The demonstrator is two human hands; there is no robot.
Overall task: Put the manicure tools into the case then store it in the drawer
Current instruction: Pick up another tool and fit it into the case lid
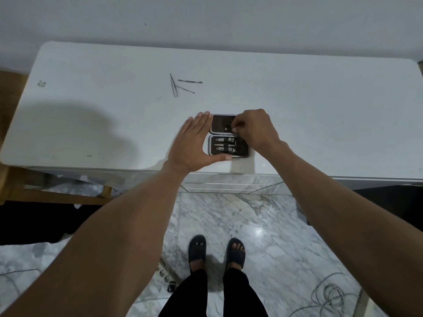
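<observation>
Head view: our left hand [194, 143] lies flat, fingers spread, against the open case [227, 136] on the white bench [320, 106]. Our right hand [254, 129] pinches a small tool over the lid half. Three tools [183, 85] lie farther back, well apart.

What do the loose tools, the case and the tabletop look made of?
Loose tools: thin, grey, probably metal; too small to be sure. Case: dark matte lining, pale rim, possibly metal or plastic. Tabletop: smooth white surface with faint sheen, likely laminate or painted board.
</observation>
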